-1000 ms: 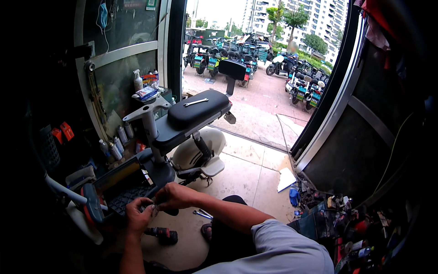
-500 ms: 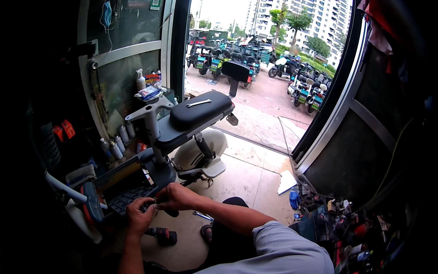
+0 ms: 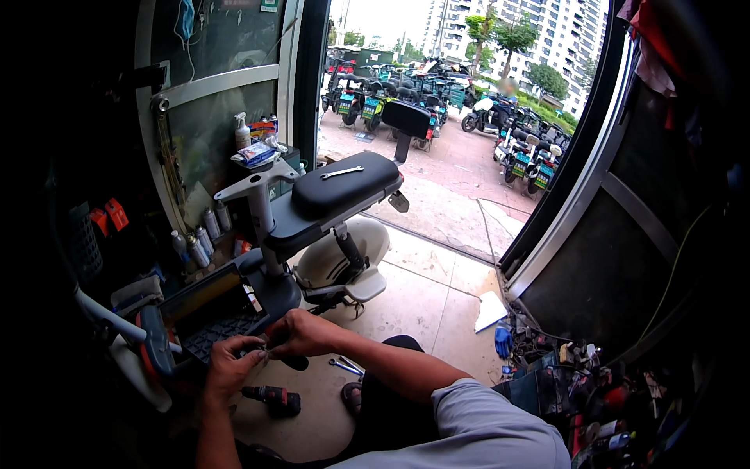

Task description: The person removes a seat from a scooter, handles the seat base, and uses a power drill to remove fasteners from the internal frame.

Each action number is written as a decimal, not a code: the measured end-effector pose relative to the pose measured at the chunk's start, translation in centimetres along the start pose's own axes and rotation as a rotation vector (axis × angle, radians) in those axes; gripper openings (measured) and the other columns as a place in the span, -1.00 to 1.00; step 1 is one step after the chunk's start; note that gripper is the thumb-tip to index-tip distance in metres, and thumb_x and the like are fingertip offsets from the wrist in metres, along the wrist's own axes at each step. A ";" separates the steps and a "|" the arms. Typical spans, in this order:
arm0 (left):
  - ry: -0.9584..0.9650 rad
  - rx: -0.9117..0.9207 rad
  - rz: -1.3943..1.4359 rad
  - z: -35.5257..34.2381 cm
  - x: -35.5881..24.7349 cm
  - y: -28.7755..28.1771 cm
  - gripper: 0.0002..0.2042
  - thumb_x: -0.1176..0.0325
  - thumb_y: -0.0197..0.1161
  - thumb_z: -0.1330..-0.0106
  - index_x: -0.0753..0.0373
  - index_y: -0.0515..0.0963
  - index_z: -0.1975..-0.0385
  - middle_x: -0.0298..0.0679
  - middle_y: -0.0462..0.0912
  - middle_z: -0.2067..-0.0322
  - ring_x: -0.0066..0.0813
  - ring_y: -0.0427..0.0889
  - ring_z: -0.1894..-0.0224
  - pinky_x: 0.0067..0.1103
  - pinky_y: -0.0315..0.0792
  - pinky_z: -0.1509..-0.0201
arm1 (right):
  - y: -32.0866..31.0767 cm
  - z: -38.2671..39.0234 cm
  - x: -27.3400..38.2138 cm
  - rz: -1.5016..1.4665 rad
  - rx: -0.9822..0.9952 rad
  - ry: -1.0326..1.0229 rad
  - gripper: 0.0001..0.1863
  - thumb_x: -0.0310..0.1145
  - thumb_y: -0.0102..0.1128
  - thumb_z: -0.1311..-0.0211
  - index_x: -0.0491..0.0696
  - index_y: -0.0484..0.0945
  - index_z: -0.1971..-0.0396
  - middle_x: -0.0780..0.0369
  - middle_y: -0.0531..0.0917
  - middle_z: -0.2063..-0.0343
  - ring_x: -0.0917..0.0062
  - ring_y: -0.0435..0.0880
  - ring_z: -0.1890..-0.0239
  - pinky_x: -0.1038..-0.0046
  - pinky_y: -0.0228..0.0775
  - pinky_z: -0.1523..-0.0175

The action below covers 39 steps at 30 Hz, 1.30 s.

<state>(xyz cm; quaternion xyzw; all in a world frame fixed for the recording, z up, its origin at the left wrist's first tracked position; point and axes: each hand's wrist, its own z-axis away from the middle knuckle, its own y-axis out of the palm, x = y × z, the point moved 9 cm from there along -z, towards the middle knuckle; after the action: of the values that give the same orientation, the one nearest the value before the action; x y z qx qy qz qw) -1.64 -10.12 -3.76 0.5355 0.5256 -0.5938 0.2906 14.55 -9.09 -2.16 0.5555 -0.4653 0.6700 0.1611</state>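
Note:
My left hand (image 3: 228,366) and my right hand (image 3: 303,334) meet low at the left, fingertips pinched together. Between them is a small dark part, too small and covered to name. Just beyond them stands an electric scooter with a black seat (image 3: 355,186), a grey frame and a dark ribbed footboard (image 3: 223,332). A wrench (image 3: 341,173) lies on top of the seat. Below my hands, a black and red cordless drill (image 3: 277,400) rests on the floor. Wrenches (image 3: 344,366) lie beside my foot, under my right forearm.
Spray cans (image 3: 205,241) stand along the glass door at the left. A blue glove (image 3: 503,341) and a white sheet (image 3: 490,311) lie on the floor at the right, beside a heap of tools and parts (image 3: 601,383). Parked scooters (image 3: 519,156) fill the yard outside.
The view has shifted slightly. My two hands stay pinched together in nearly the same place, with only small movements of the fingers.

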 end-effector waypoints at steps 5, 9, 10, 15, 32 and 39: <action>-0.070 0.024 -0.043 0.4 -0.2 0.5 -0.80 0.50 0.49 -0.24 0.35 0.77 0.15 -0.19 0.81 0.25 -0.49 0.76 0.18 -0.53 0.60 0.01 | 0.4 0.1 -0.3 0.085 0.002 -0.003 -0.73 -0.32 0.49 -0.11 -0.18 0.82 0.26 0.07 0.83 0.38 0.38 0.82 0.36 0.35 0.65 0.14; -0.054 -0.006 -0.123 0.4 -0.5 0.7 -0.80 0.49 0.49 -0.23 0.34 0.77 0.15 -0.19 0.82 0.24 -0.47 0.76 0.17 -0.52 0.61 0.01 | 0.4 0.1 -0.7 0.112 -0.021 -0.033 -0.73 -0.30 0.49 -0.10 -0.17 0.82 0.28 0.06 0.82 0.41 0.32 0.83 0.37 0.33 0.65 0.15; -0.044 -0.017 -0.134 0.4 -0.7 0.8 -0.80 0.49 0.48 -0.23 0.34 0.77 0.15 -0.19 0.82 0.24 -0.46 0.77 0.17 -0.52 0.61 0.01 | 0.4 0.1 -0.8 0.136 -0.031 -0.039 -0.73 -0.29 0.49 -0.10 -0.17 0.82 0.28 0.05 0.81 0.41 0.30 0.83 0.37 0.33 0.65 0.16; 0.039 -0.091 -0.179 0.5 -1.1 0.5 -0.78 0.49 0.48 -0.21 0.34 0.77 0.14 -0.16 0.83 0.22 -0.39 0.79 0.17 -0.52 0.61 0.00 | 0.2 -0.2 -0.5 0.174 -0.066 -0.024 -0.73 -0.28 0.49 -0.11 -0.18 0.81 0.29 0.04 0.80 0.45 0.27 0.82 0.39 0.30 0.65 0.18; 0.113 -0.083 -0.231 0.6 -2.2 0.9 -0.76 0.52 0.38 -0.27 0.36 0.77 0.08 -0.05 0.82 0.17 -0.26 0.81 0.11 -0.48 0.63 -0.04 | 0.6 -0.4 -1.9 0.179 -0.102 0.030 -0.75 -0.28 0.46 -0.19 -0.14 0.79 0.22 0.15 0.76 0.50 0.52 0.72 0.51 0.42 0.59 0.28; 0.001 0.031 -0.084 0.1 -0.3 0.6 -0.78 0.51 0.39 -0.26 0.31 0.79 0.11 -0.14 0.83 0.20 -0.37 0.81 0.17 -0.51 0.63 0.01 | 0.4 0.1 -1.1 0.097 -0.044 0.099 -0.74 -0.28 0.49 -0.15 -0.13 0.83 0.22 0.11 0.80 0.44 0.47 0.78 0.40 0.39 0.62 0.18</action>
<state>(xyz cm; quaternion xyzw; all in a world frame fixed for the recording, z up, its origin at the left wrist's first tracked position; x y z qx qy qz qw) -1.04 -10.40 -3.65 0.5175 0.5385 -0.6134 0.2568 14.64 -9.05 -3.36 0.4949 -0.4980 0.6931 0.1634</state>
